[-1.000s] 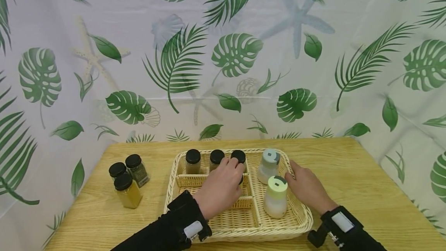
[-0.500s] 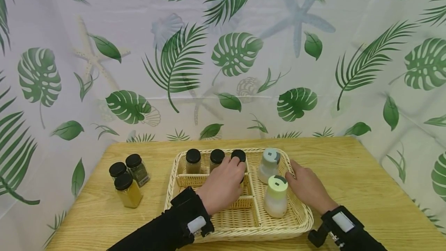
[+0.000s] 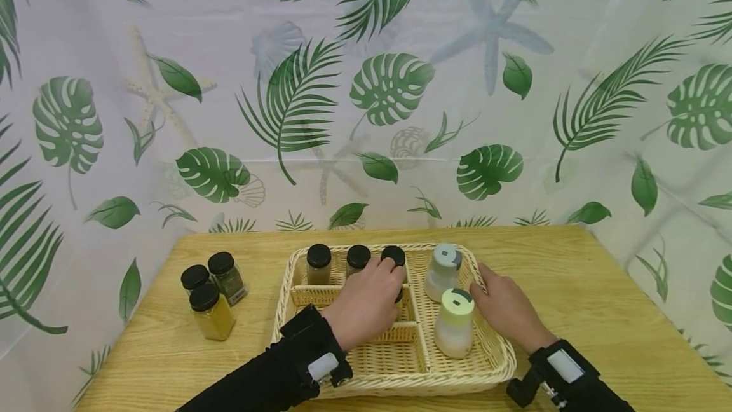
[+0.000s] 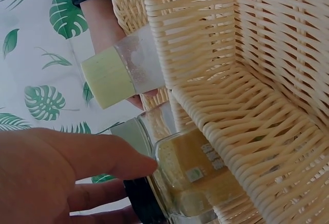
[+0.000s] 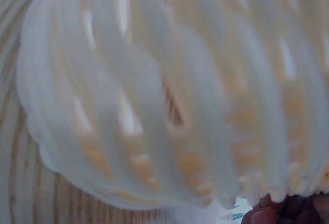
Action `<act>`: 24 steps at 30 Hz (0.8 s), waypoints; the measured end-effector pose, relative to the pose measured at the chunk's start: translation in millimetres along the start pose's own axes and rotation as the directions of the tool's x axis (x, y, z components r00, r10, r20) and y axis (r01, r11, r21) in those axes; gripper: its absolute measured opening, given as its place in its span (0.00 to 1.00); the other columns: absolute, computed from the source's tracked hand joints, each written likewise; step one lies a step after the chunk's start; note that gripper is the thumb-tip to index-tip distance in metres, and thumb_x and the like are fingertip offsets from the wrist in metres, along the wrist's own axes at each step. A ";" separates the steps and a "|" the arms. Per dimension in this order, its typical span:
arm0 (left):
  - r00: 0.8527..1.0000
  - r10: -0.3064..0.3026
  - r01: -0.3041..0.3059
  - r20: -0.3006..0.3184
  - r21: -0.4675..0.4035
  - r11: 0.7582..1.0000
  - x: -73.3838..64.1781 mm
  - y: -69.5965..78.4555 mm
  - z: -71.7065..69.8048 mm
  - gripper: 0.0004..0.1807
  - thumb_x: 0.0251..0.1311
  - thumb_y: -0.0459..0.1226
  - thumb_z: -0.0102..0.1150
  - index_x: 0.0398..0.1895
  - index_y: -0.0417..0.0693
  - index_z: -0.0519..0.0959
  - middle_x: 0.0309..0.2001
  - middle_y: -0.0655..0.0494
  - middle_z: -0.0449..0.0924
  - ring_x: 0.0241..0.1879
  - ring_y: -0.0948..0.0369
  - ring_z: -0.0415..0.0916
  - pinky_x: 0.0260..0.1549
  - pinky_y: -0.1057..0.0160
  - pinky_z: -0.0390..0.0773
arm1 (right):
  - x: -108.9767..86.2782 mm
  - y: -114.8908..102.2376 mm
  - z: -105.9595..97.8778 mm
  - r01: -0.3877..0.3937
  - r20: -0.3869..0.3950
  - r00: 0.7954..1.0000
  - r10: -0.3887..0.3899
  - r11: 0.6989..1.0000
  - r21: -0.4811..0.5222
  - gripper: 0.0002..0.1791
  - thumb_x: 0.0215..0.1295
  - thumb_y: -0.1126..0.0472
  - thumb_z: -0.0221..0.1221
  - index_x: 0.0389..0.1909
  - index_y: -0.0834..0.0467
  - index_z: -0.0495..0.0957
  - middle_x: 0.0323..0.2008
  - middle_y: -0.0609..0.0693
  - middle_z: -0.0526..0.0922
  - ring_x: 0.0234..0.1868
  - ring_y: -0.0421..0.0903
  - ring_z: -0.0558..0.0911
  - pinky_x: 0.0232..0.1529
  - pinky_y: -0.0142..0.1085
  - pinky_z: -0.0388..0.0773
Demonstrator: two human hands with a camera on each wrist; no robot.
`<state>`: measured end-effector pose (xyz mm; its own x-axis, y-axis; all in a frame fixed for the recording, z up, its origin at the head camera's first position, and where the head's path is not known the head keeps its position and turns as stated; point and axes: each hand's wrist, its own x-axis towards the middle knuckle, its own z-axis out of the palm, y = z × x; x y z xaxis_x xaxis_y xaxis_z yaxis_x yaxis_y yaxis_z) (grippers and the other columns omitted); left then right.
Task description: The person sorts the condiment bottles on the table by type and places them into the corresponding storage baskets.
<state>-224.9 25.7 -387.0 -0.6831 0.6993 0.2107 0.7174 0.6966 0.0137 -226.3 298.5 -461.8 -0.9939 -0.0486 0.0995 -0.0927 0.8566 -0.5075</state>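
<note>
My left hand reaches over the middle row of the wicker basket. It grips a spice jar by its black lid, thumb at the lid's edge and fingers round the far side. Yellowish-brown contents and a small label show through the jar's glass in the left wrist view; from the head most of it is hidden under the hand. At the basket's right side my right hand holds the rim, with the thumb on the inner side. The right wrist view shows mostly blurred wicker weave.
Black-lidded jars stand in the basket's back row. A grey-blue-topped shaker and a yellow-green-topped shaker fill part of the right compartment. Three more jars stand together on the wooden table, left of the basket. A leaf-patterned cloth hangs behind.
The left hand and forearm have shifted very slightly right and forward over the basket. The right hand stays at the rim, and the jars and shakers keep their places.
</note>
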 end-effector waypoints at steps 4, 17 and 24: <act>1.000 -0.010 0.010 -0.003 0.003 1.000 -1.0 -1.1 -0.5 0.19 0.53 0.40 0.65 0.48 0.45 0.76 0.41 0.51 0.74 0.38 0.57 0.69 0.23 0.63 0.80 | 0.3 -1.3 0.3 0.008 -0.005 1.000 -0.008 1.000 0.008 0.31 0.73 0.58 0.44 0.69 0.73 0.52 0.15 0.48 0.67 0.15 0.42 0.66 0.20 0.37 0.67; 0.985 -0.015 0.009 -0.170 -0.036 0.999 -16.0 -6.9 -6.2 0.16 0.56 0.45 0.60 0.45 0.47 0.77 0.38 0.53 0.74 0.37 0.58 0.68 0.23 0.65 0.76 | -0.2 -1.8 -1.1 -0.002 0.012 1.000 0.002 1.000 0.013 0.32 0.73 0.58 0.44 0.70 0.73 0.50 0.18 0.50 0.69 0.17 0.42 0.68 0.18 0.37 0.66; 0.972 -0.049 0.039 -0.232 -0.047 0.998 -34.5 -15.3 -19.1 0.15 0.58 0.46 0.59 0.45 0.48 0.80 0.38 0.56 0.76 0.36 0.59 0.68 0.19 0.66 0.76 | 1.6 -3.6 -0.9 -0.003 0.029 1.000 0.003 1.000 0.013 0.32 0.73 0.58 0.44 0.70 0.72 0.49 0.18 0.50 0.69 0.18 0.42 0.70 0.18 0.37 0.67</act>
<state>-209.7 -12.1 -375.7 -0.6669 0.6081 0.4307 0.6958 0.7150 0.0680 -227.5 295.8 -459.0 -0.9954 -0.0610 0.0732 -0.0903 0.8501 -0.5188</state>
